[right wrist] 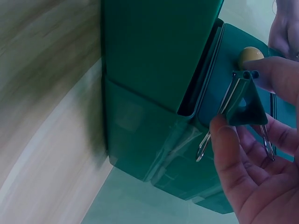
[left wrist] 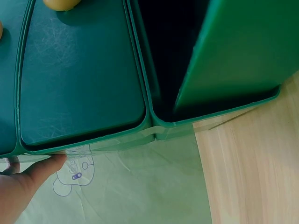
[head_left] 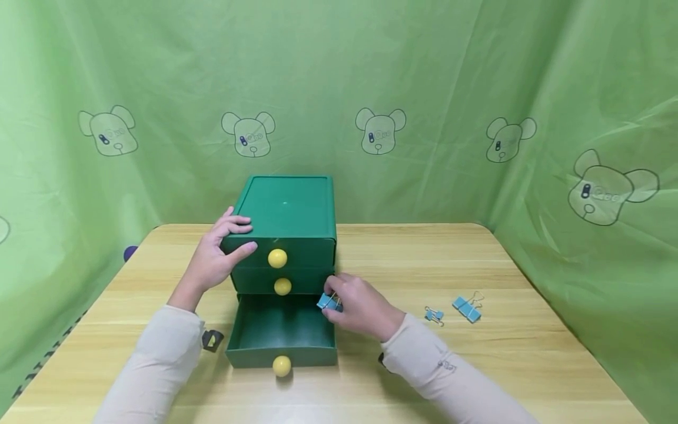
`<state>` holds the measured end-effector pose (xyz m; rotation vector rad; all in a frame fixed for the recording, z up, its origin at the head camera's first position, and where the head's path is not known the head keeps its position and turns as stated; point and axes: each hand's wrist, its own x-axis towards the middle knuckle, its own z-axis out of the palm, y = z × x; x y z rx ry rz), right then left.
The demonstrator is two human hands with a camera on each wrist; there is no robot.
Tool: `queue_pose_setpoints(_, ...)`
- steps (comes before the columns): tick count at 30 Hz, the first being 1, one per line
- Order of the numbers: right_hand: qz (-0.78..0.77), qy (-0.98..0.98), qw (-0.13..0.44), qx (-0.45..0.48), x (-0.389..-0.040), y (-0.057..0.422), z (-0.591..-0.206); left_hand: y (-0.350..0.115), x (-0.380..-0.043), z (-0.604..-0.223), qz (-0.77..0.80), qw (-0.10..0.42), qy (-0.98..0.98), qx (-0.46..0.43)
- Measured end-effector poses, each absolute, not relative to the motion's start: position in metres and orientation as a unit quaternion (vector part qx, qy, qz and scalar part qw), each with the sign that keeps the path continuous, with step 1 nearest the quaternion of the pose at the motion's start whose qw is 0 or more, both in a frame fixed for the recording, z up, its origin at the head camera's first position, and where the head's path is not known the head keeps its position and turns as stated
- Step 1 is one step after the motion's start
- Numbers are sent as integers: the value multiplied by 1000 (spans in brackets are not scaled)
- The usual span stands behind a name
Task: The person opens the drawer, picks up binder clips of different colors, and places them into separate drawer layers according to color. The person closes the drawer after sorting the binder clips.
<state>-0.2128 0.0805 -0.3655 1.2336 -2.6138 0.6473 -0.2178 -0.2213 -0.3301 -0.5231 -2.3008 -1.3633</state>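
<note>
A green cabinet [head_left: 286, 206] with three drawers and yellow knobs stands on the table, its bottom drawer [head_left: 254, 357] pulled out. My left hand [head_left: 212, 259] rests at the cabinet's upper left front corner, fingers over the top and thumb against the front. In the left wrist view, only part of that left hand [left wrist: 21, 186] shows, beside the cabinet wall. Over the right edge of the pulled-out drawer, my right hand [head_left: 365, 306] pinches a blue binder clip [head_left: 328, 302]. Seen from the right wrist, the binder clip [right wrist: 256, 109] sits between thumb and fingers, its wire handles spread apart.
To the right on the wooden table [head_left: 424, 253] lie a small blue binder clip [head_left: 434, 315] and a larger blue binder clip [head_left: 467, 309]. By the left sleeve is a small black object [head_left: 212, 340]. A green curtain [head_left: 318, 76] surrounds the back and sides.
</note>
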Motion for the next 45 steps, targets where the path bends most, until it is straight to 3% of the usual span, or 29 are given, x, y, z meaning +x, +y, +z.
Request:
queue_pose_setpoints(35, 215, -870, 95, 433, -212, 66, -371, -223, -218, -330, -485, 217, -825, -192)
queue_pose_setpoints(45, 248, -876, 36, 413, -213, 65, -371, -221, -219, -332, -489, 214, -824, -191)
